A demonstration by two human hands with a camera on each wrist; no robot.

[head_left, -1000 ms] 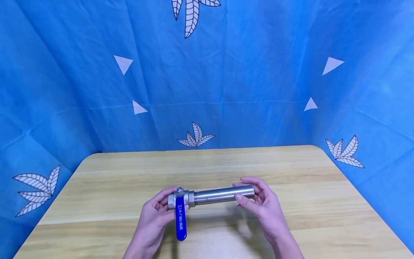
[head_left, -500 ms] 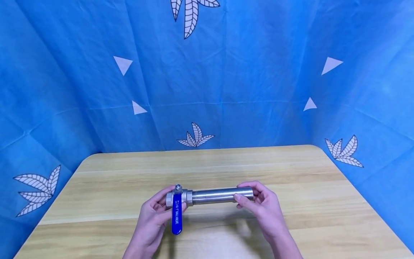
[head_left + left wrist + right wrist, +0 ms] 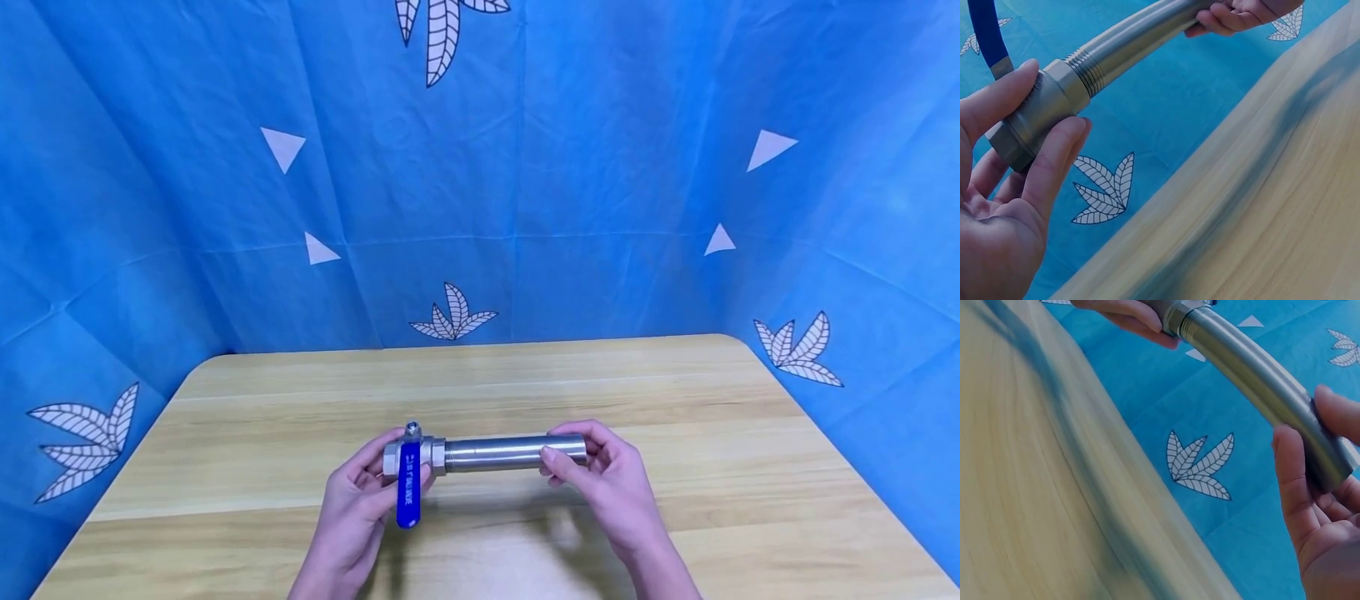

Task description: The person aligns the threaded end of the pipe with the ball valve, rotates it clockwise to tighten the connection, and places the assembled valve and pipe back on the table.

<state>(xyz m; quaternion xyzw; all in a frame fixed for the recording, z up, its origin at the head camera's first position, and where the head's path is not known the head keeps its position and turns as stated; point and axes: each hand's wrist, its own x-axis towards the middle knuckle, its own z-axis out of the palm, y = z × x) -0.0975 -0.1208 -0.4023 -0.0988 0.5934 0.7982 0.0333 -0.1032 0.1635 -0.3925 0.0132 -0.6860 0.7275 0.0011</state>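
Head view: grips the ball valve (image 3: 427, 452) in the left hand (image 3: 348, 504), thumb and fingers curled round its body, with the blue lever (image 3: 408, 492) slanting down toward the person. Holds the metal pipe (image 3: 491, 452) by its plain end in the right hand (image 3: 617, 485). Carries both pieces in line, nearly level, above the wooden table (image 3: 480, 383), in front of a blue curtain (image 3: 525, 167) with white leaf and triangle prints.

Left wrist view: clasps the valve between thumb and fingers of the left hand. Shows bare threads (image 3: 1087, 70) on the pipe, right beside the valve's mouth.

Right wrist view: pinches the pipe's plain end in the right hand. Shows a long, blurred shadow (image 3: 1085, 469) across the table.
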